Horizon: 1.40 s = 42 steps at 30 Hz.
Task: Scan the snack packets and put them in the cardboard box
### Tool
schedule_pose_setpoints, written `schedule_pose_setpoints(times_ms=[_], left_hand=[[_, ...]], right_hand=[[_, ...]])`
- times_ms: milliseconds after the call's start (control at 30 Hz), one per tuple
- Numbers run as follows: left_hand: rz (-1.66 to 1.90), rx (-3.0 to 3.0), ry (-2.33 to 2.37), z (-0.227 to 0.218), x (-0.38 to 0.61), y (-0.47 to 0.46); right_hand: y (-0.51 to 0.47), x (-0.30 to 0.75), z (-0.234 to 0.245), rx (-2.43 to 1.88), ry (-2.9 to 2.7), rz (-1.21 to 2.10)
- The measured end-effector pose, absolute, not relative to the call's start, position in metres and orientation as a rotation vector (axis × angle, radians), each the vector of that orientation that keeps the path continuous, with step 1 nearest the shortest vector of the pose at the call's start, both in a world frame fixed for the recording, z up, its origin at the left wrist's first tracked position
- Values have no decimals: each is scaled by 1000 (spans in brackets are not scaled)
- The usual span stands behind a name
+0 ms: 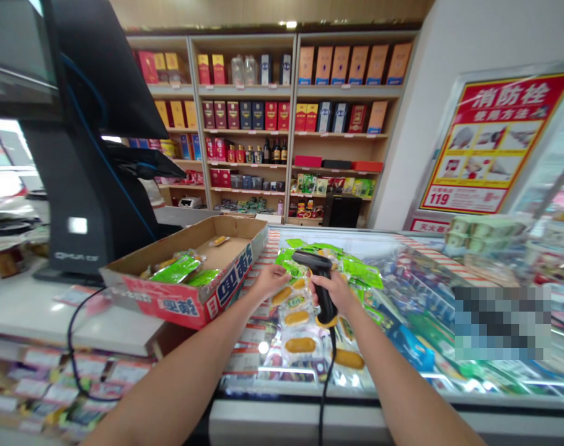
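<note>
Right hand [332,292]: clenched around the grip of a black handheld barcode scanner [320,279], held upright and tilted slightly, its head angled forward over the packets. Black scanner cord [327,371]: hung from the scanner's base, down past the freezer's front edge.

Left hand [270,280]: extended forward with the fingers together, at or just over the top of the packets; whether it gripped anything could not be told.

Sealed snack packets [297,319]: clear film with golden-yellow oblong contents and green-and-white labels, heaped under both hands on a display freezer [310,389]. Bright green packets [359,271]: piled directly behind the scanner on the same freezer.

Cardboard carton [170,302]: open-topped, red-and-blue print, on the bench [63,316] just left of the hands, holding green packets and one loose yellow piece. Black cable [70,337]: looped down from the bench edge.

Black checkout terminal [82,186]: stood on the bench behind the carton, beyond it to the left.

Wooden shelving [342,93]: at the far wall, stocked with red, blue and tan gift boxes and bottles of liquor. Red-and-yellow fire hydrant instruction poster [496,142]: on the right, behind the freezer.
</note>
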<state>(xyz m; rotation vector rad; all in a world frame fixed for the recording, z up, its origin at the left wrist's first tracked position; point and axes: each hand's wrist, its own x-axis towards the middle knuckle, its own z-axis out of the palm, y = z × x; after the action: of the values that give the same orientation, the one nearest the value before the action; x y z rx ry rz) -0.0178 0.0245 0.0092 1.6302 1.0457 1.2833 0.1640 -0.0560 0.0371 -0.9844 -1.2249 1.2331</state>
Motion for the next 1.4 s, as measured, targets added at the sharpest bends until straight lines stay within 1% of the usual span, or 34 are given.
schedule_pose_setpoints(times_ms=[100,167,300,367,467,567,633,733,933,1400], left_hand=[[1198,1945,984,17,-23,14],[1106,2058,1045,21,-31,10],[884,2031,1120,24,-43,12],[941,1892,1087,26,-44,16],[1039,1506,986,33,-39,14],[987,1112,789,40,-34,7],[957,1006,650,41,-31,2],[1007,1007,525,38,-27,1],[1231,1006,511,31,-25,10],[1224,1182,640,32,-24,10]], right_hand=[[-54,165,35,-979,-1220,1233],[-54,165,34,-972,-1221,1233],[-54,165,34,-968,-1236,1242],[-55,165,35,-977,-1237,1250],[-57,165,37,-964,-1231,1261],[-59,166,39,-941,-1248,1250],[-60,166,40,-935,-1267,1240],[-61,165,40,-931,-1287,1249],[-62,166,41,-938,-1336,1240],[-68,161,49,-999,-1417,1202]])
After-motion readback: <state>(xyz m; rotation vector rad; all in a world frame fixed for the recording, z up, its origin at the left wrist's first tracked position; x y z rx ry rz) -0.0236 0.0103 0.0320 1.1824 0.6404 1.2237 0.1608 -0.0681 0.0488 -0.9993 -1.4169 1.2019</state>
